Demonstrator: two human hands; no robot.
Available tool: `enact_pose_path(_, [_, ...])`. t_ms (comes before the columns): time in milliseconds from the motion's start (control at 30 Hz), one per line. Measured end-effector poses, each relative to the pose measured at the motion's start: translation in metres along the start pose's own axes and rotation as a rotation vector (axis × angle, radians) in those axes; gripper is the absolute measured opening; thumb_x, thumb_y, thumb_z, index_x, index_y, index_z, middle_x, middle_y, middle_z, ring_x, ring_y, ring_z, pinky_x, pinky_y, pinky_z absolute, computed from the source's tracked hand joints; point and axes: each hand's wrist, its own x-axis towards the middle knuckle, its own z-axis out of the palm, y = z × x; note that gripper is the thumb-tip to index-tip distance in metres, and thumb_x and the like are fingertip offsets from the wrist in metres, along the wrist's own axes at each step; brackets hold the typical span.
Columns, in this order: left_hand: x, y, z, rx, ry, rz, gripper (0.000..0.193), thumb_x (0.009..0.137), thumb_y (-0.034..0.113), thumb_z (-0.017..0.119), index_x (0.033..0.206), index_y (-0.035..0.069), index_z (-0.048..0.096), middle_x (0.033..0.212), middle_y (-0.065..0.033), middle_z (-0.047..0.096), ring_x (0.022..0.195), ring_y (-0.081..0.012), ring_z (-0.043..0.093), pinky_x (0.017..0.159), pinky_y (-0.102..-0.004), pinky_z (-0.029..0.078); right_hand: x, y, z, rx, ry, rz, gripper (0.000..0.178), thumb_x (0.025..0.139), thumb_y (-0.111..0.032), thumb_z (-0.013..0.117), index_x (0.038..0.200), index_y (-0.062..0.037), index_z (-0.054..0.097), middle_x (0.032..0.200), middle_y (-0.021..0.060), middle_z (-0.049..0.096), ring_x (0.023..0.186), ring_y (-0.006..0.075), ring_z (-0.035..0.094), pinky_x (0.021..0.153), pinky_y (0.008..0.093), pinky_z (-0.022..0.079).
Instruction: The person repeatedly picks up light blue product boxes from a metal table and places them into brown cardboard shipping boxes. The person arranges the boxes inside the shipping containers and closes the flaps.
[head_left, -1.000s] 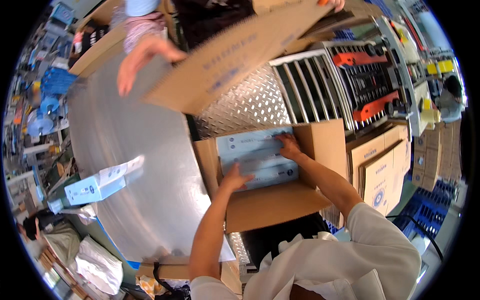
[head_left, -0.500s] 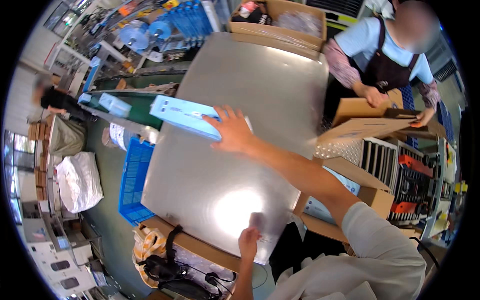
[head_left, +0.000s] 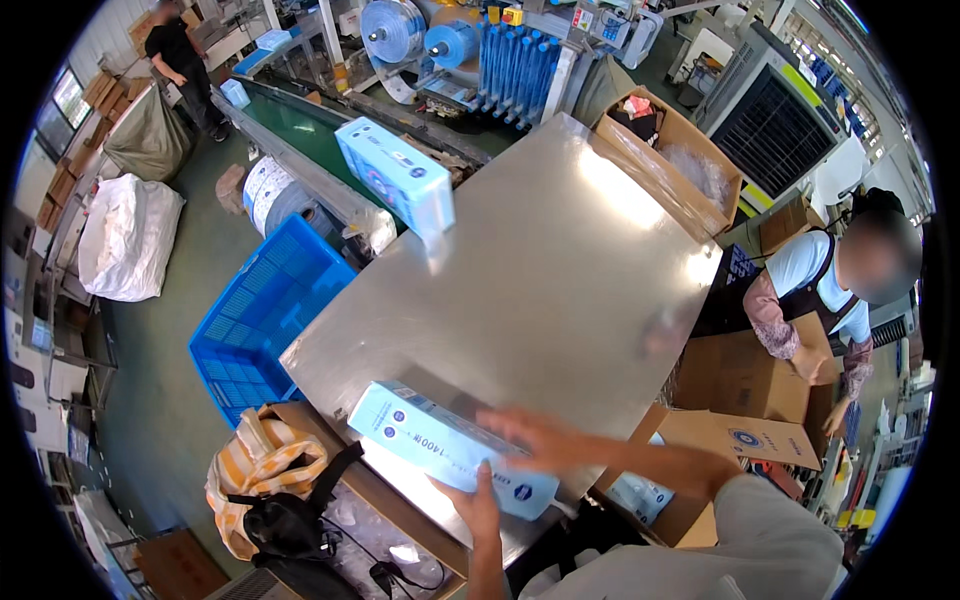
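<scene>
A long light-blue printed pack [head_left: 440, 450] lies slanted over the near edge of the metal table. My left hand [head_left: 478, 510] grips its near side, the thumb up against the printed face. My right hand [head_left: 540, 440], blurred by motion, reaches over the pack's far right side with its fingers stretched out; whether it touches the pack is unclear. Another light-blue pack [head_left: 398, 180] sits at the end of the conveyor, by the table's far left corner.
The bare metal table [head_left: 520, 300] lies ahead. A blue plastic crate [head_left: 260, 320] stands left, and an open carton with bags [head_left: 400, 540] sits near left. At my right is a carton holding packs [head_left: 640, 495]. A co-worker [head_left: 810, 290] handles a cardboard box [head_left: 750, 385].
The view has swung left. The blue pack my right hand was on has come near me, and my left hand now grips it. Another pack shows at the conveyor's end.
</scene>
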Motion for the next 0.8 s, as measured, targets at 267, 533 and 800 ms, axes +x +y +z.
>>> enact_pose_path(267, [0.014,0.031,0.02,-0.107,-0.017,-0.138,0.096,0.082,0.001,0.067,0.149,0.005,-0.001,0.146,-0.0201,0.025,0.131,-0.0307,0.032,0.109,-0.0389,0.026,0.199,0.063,-0.14,-0.651,0.549,0.489,0.089,0.068,-0.036,0.074,0.145,-0.0212,0.031,0.138,0.0242,0.037,0.128,0.0411,0.036,0.102,0.0544,0.034])
enact_pose_path(533, [-0.023,-0.005,0.049,0.056,-0.189,-0.076,0.1,0.077,-0.004,0.069,0.15,0.007,0.0,0.144,-0.0183,0.029,0.128,-0.0276,0.035,0.104,-0.0381,0.033,0.003,0.027,-0.046,-0.56,-0.124,0.362,0.092,0.074,-0.045,0.071,0.148,-0.0143,0.026,0.127,0.0272,0.044,0.112,0.0423,0.05,0.096,0.0466,0.041])
enact_pose_path(800, [0.02,0.022,0.019,-0.518,-0.075,-0.56,0.061,0.09,0.028,0.059,0.14,0.003,0.034,0.135,-0.0097,0.047,0.124,-0.0271,0.044,0.106,-0.0419,0.034,0.05,0.049,-0.05,0.352,-0.063,0.247,0.083,0.08,-0.043,0.068,0.145,-0.0074,0.031,0.14,0.0195,0.044,0.128,0.0305,0.043,0.104,0.0412,0.034])
